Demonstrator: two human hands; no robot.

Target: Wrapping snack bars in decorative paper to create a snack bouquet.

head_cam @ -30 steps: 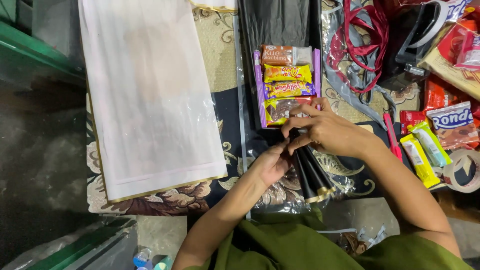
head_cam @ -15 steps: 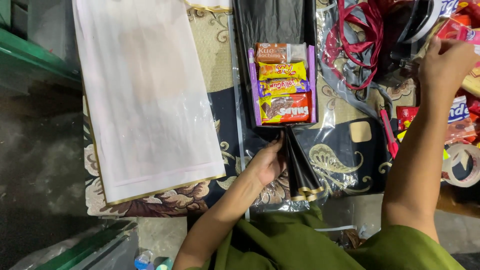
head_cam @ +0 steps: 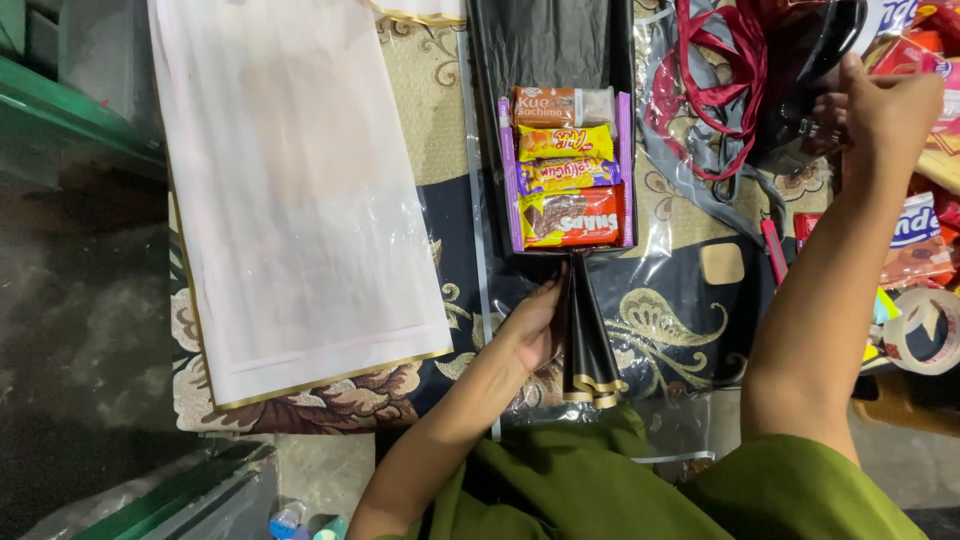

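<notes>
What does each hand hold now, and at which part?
The left hand grips the gathered black wrapping at its narrow part, just below the snack packs. Whether the right hand holds anything cannot be told.

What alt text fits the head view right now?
Seen from above, a person's left hand pinches the gathered black wrap below a purple tray of snack packets, while the right hand reaches toward the red ribbon and packets at far right. A white sheet lies left.
</notes>
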